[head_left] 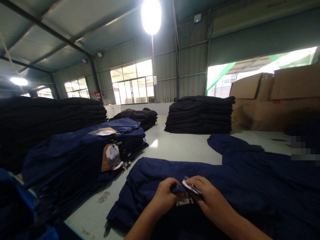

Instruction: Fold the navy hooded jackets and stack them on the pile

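A navy blue garment (157, 171) lies spread on the pale table in front of me. My left hand (165, 195) is closed, its thumb and fingers pinching a fold of the navy cloth. Close beside it, my right hand (203, 191) grips a hang tag (188, 186), with a white edge and a dark face showing. Between the two hands a small whitish printed patch (184, 201) shows on or against the cloth; I cannot tell whether it is a label or part of the tag. My fingertips are partly hidden.
At the left stands a pile of navy garments (75, 153) with hang tags (111, 156) at its edge. Black folded garments (200, 115) are stacked at the back of the table (160, 146). Cardboard boxes (255, 113) stand back right. More navy cloth (250, 156) lies at the right.
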Motion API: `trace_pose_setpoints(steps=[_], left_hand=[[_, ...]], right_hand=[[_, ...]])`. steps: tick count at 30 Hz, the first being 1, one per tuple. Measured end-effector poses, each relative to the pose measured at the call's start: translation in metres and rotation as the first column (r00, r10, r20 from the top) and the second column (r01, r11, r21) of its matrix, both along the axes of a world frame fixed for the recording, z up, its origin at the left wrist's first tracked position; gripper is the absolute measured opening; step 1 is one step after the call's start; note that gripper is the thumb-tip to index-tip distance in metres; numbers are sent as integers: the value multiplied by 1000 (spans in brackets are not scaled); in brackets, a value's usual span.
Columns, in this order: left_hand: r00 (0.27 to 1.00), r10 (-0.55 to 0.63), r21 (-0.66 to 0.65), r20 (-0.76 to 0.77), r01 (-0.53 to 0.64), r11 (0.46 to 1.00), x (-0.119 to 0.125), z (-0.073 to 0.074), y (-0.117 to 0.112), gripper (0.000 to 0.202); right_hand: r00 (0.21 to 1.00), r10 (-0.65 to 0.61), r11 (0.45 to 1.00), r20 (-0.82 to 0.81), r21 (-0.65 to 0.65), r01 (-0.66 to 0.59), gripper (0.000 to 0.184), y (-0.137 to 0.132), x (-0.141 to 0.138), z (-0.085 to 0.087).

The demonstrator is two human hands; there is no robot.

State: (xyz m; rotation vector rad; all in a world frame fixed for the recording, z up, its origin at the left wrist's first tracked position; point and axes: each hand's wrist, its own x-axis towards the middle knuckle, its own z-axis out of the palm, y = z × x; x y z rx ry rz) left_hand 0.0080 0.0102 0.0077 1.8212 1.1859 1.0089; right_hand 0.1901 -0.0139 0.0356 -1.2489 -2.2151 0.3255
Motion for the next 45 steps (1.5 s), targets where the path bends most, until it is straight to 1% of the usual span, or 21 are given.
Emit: trace_pose_setpoints(steps=[3,8,10,14,17,19,21,24,26,27,28,30,32,34,36,38,39,41,42,43,45], left_hand=[[997,31,40,-73,-28,999,6,-8,2,21],[964,129,191,-233,-84,978,10,-9,-3,24],[972,105,226,-212,-56,973,10,-10,-4,25],[982,29,223,-186,13,975,7,-11,-6,27],[981,-24,205,-194,65,977,6,-6,-8,28],[987,-71,208,-146,101,973,4,-1,-10,27],[993,-76,281,-87,98,955,3,1,-10,28],[994,-80,451,-74,105,886,2,-2,-9,28],[986,-62,492,-157,133,860,2,-6,-8,27],[972,-31,484,-232,142,863,2,-9,-8,27],[947,10,461,-322,147,875,2,-11,-8,28],[858,71,388,-509,155,909,3,-13,-9,33],[767,55,296,-639,179,938,2,-11,-10,35],[737,-40,195,-675,231,953,-1,-5,-12,34],[764,-193,62,-616,291,955,-9,4,-13,37],[822,-366,-76,-436,372,925,-18,12,-12,48],[846,-430,-111,-316,417,902,-22,16,-12,55],[873,-478,-70,-98,473,878,-27,22,-13,66],[878,-476,-16,-42,476,879,-26,24,-14,66],[884,-466,33,-41,467,883,-24,26,-16,61],[880,-438,62,-183,455,888,-17,27,-21,48]], right_hand=[[1000,7,1000,-2,0,-7,40,0,2,0],[998,-20,1000,52,22,18,40,-2,3,-2],[996,-40,999,82,33,37,42,-3,3,-3],[986,-85,996,145,47,79,51,-5,-1,-7],[976,-117,991,181,80,103,54,-5,-4,-10],[973,-132,988,188,98,115,53,-5,-5,-13],[970,-161,983,185,117,141,55,-4,-6,-18],[952,-223,972,209,124,201,67,-2,-7,-25],[937,-248,968,248,99,230,73,0,-8,-28],[932,-249,968,264,83,235,74,0,-8,-29],[930,-247,969,271,71,237,74,1,-7,-29],[935,-230,973,271,45,226,71,2,-5,-27],[949,-173,984,266,4,178,65,1,-1,-20],[964,-65,994,258,-68,85,56,-1,4,-10],[969,48,989,241,-144,-13,48,-5,9,4],[966,118,976,230,-205,-70,43,-10,15,18],[964,138,970,228,-228,-85,41,-12,17,24],[963,160,961,217,-258,-102,39,-16,22,34],[965,169,957,201,-266,-112,38,-17,23,37],[967,179,954,181,-274,-125,36,-17,25,40],[969,199,944,145,-294,-150,28,-16,28,42]])
